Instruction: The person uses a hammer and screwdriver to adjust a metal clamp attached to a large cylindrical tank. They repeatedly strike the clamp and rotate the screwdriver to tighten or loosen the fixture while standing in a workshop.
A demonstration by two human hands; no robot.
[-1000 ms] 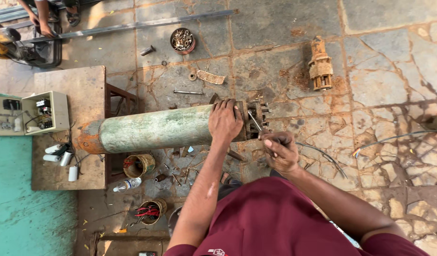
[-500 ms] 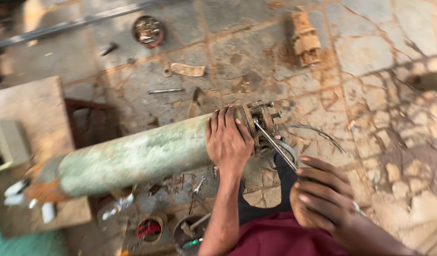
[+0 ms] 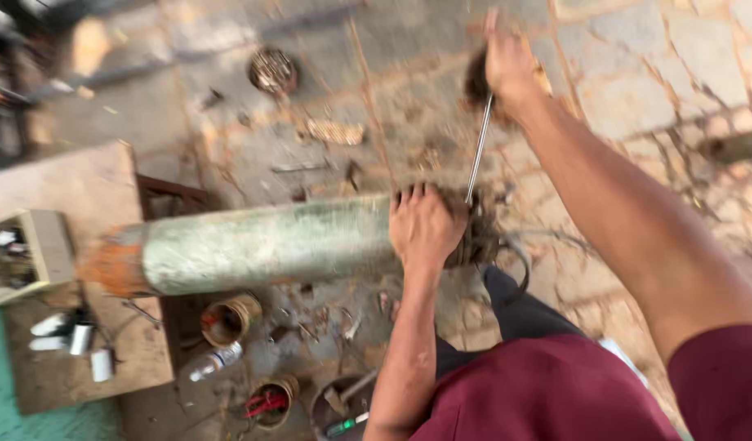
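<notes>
Hands: left hand [image 3: 425, 229] clamped over green cylinder [image 3: 262, 245] — right hand [image 3: 507, 65] gripping thin metal rod [image 3: 479, 151].

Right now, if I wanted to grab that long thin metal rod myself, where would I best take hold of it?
Probably the bare middle of the metal rod, coming from the side. It stands steeply, upper end in the right hand, lower end at the rusty end of the green cylinder, which the left hand steadies. Only the shaft between is free.
</notes>
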